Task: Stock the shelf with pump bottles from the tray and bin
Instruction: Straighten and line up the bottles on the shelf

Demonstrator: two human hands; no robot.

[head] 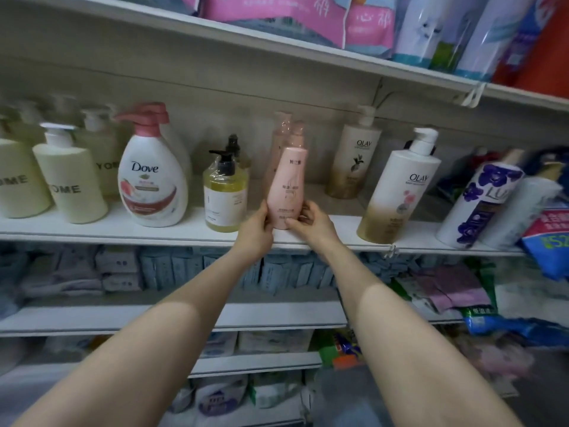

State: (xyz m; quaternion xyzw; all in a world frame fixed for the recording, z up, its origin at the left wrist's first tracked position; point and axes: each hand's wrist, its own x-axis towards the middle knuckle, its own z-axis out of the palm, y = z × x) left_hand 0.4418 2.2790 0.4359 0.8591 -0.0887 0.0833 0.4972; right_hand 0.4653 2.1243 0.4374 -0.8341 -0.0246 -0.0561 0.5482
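We hold the slim pink plastic bottle with the waisted body [286, 188] at the near edge of the white flat shelf board [129, 231], its base on or just above the board; we cannot tell which. Our left hand [257, 228] wraps the lower left side, our right hand [309, 221] curls around the lower right with the thumb on the front label, so both grip it low. To seat it well, we judge it best to keep it upright, label facing out, and slide it straight back into the gap between the squat clear bottle of yellow liquid with a black pump [225, 198] on the left and the tall white-to-gold bottle with a white pump [400, 188] on the right, releasing only once the base sits flat. A row of like pink bottles [288, 131] stands just behind, film-wrapped at the pumps, so the push should stop short of them. The pink body looks smooth, matte and rigid, narrow at the waist, likely tippy. The rounded white bottle with a pink pump [154, 177] is glossy; the pale cream bottles [69, 180] far left look matte and blocky.
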